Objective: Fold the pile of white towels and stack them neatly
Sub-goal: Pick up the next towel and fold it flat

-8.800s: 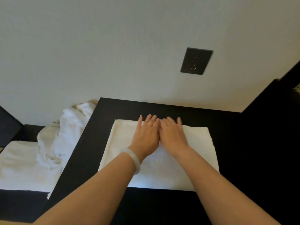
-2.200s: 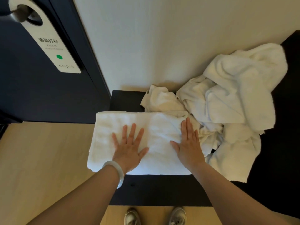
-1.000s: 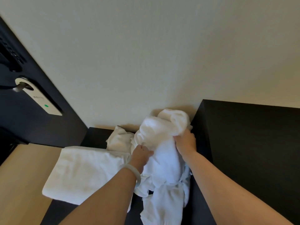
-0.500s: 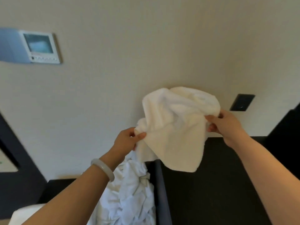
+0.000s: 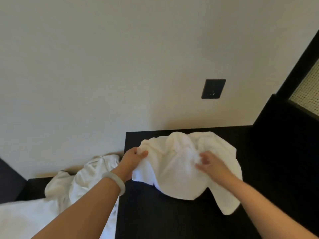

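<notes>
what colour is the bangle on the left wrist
Pale milky white; the bangle shows clearly in the head view, the only one.

A black socket plate [image 5: 213,88] on the cream wall [image 5: 103,66] — black tabletop [image 5: 172,218] beneath it.

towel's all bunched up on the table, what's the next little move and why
Probably slide the right hand out to the right edge of the towel and pull away from the left hand, spreading it flat. The towel lies crumpled on the black table, the left hand grips its left edge, and the right hand is over the rumpled middle, its grip blurred.
</notes>
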